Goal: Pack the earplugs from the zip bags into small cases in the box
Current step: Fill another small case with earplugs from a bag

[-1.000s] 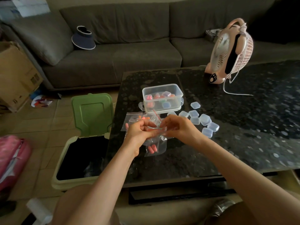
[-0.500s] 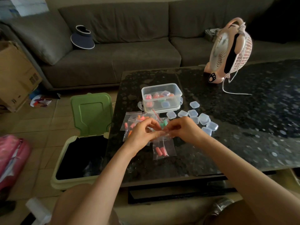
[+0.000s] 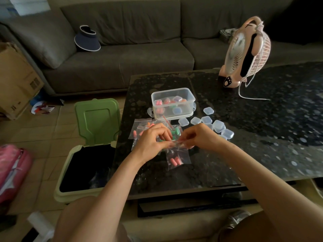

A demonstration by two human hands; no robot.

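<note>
Above the near part of the dark surface (image 3: 262, 140), the fingers (image 3: 163, 133) of the left hand (image 3: 152, 144) and of the right hand (image 3: 203, 137) are curled, pinching the top edge of one clear zip bag (image 3: 180, 156) from either side. The bag hangs below the grip. Contact of its lower edge with the surface: cannot tell. Two pink earplugs (image 3: 174, 161) sit at its bottom.

Just behind the hands, more zip bags (image 3: 138, 129) lie flat on the surface, holding pink, orange and green plugs. Beyond those stands the clear box (image 3: 189, 95), open at the top, with cases of mixed colours inside. Right of the box is a loose cluster of clear small cases (image 3: 218, 126).

At the far side of the surface stands a pink fan (image 3: 248, 53). On the floor at left is a pale bin (image 3: 64, 193), its green lid (image 3: 97, 121) raised.
</note>
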